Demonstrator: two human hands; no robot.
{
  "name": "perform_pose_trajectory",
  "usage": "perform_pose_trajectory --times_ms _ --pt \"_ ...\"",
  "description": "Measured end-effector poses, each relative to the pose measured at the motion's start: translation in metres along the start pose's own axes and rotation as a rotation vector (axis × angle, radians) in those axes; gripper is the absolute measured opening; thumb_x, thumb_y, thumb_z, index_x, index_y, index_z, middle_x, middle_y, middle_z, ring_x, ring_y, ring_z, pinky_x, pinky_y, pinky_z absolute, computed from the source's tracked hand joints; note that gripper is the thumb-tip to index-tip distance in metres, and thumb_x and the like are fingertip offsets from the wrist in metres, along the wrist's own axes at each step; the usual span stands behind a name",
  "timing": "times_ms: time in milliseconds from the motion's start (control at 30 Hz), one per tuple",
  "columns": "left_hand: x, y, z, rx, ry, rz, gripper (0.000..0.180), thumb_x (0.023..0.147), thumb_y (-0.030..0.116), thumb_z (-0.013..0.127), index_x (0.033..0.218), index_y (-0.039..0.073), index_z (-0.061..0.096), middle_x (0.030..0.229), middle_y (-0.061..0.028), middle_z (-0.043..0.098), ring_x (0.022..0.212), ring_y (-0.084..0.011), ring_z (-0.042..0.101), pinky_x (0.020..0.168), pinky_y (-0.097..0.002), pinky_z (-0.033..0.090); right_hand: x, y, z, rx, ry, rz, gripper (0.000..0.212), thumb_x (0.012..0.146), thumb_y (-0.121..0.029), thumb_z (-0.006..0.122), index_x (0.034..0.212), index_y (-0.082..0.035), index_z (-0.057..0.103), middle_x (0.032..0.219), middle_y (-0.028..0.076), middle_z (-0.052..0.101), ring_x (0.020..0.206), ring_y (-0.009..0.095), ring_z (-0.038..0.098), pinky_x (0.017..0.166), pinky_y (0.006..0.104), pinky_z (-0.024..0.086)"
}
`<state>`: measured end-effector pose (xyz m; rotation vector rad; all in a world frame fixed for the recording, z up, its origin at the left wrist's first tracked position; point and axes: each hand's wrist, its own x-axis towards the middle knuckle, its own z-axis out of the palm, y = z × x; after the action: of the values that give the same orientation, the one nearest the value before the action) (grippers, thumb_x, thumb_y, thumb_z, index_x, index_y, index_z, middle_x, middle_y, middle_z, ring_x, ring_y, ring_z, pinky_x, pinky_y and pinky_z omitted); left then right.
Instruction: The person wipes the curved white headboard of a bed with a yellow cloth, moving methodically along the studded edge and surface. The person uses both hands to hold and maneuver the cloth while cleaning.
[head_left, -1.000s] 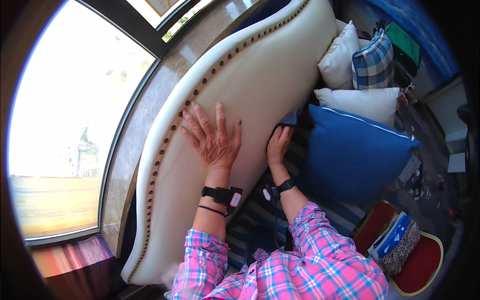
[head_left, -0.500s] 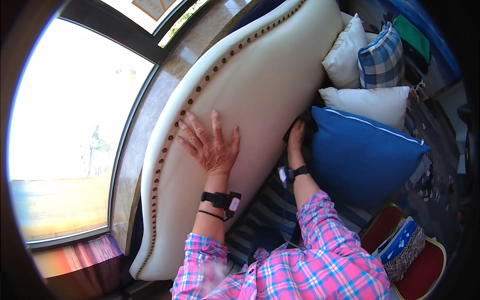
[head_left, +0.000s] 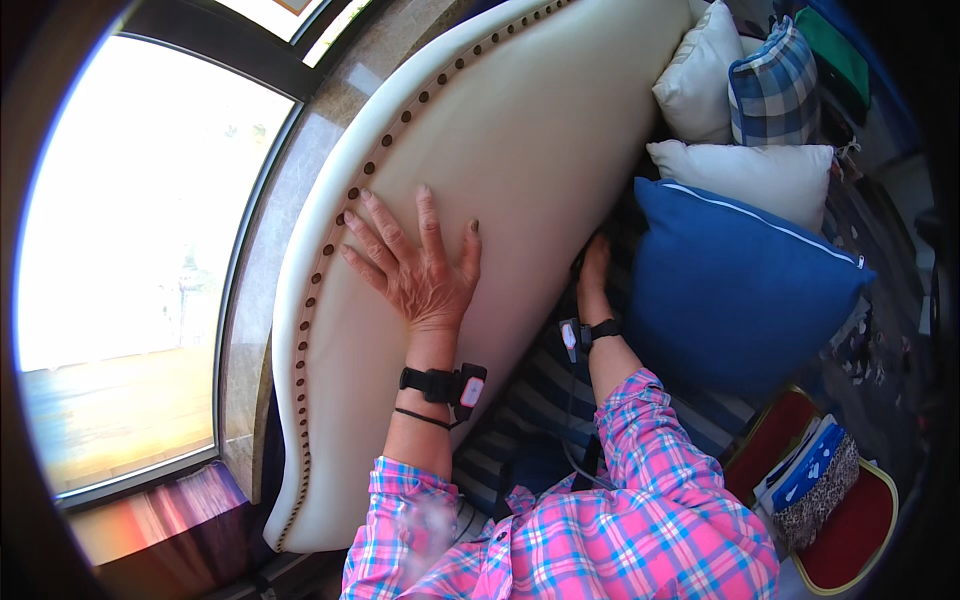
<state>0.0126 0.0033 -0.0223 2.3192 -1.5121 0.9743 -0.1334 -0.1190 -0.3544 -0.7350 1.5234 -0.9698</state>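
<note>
A cream padded backrest (head_left: 540, 150), edged with a curved row of dark studs, rises in front of me. My left hand (head_left: 430, 280) lies on its face with the fingers spread, the fingertips close to the studs. It holds nothing. Down at the foot of the backrest, my right hand (head_left: 594, 266) reaches in where the padding meets a dark and light striped cover (head_left: 535, 395). Its fingers are hidden in shadow there, so what they touch does not show. Just to the right of that hand stands a large blue cushion (head_left: 740, 295) with a white zip.
Behind the blue cushion are white cushions (head_left: 770, 180) and a blue-and-white checked cushion (head_left: 778, 90). A green item (head_left: 835, 65) lies at the far right. Nearer, a red seat with pale edging (head_left: 855, 530) bears folded cloths (head_left: 815, 480). A bright window (head_left: 150, 250) fills the left.
My right hand has sunk slightly deeper beside the backrest, its fingers now more hidden. My left hand stays spread on the padding. The whole view has shifted a little.
</note>
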Motion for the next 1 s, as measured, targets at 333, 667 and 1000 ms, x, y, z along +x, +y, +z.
perform_pose_trajectory --times_ms 333,667,1000 --pt "0.001 -0.001 0.001 -0.023 0.010 -0.005 0.076 0.092 0.059 0.073 0.158 0.028 0.052 0.172 -0.0249 0.030 0.160 -0.0504 0.025 0.128 -0.0690 0.012 -0.149 0.083 -0.006 0.288 -0.145 0.063 0.049 0.118 -0.035 0.042 0.155 -0.004 0.051 0.151 0.012 0.059 0.134 0.024 0.056 0.115 0.0339 0.040" --pt "0.001 -0.001 0.001 -0.016 0.019 -0.006 0.074 0.093 0.060 0.072 0.158 0.028 0.053 0.172 -0.0247 0.031 0.160 -0.0503 0.026 0.128 -0.0691 0.012 -0.146 0.077 0.000 0.340 -0.065 0.140 0.042 0.118 -0.033 0.043 0.141 -0.003 0.060 0.137 0.012 0.066 0.124 0.026 0.060 0.108 0.0386 0.045" --pt "0.000 -0.002 0.003 -0.027 0.025 -0.009 0.077 0.090 0.058 0.074 0.157 0.028 0.054 0.173 -0.0263 0.030 0.160 -0.0522 0.026 0.129 -0.0680 0.012 -0.128 -0.053 -0.005 -0.052 0.090 -0.566 0.035 0.114 -0.019 0.048 0.135 0.007 0.056 0.132 0.033 0.058 0.119 0.050 0.055 0.106 0.0496 0.043"
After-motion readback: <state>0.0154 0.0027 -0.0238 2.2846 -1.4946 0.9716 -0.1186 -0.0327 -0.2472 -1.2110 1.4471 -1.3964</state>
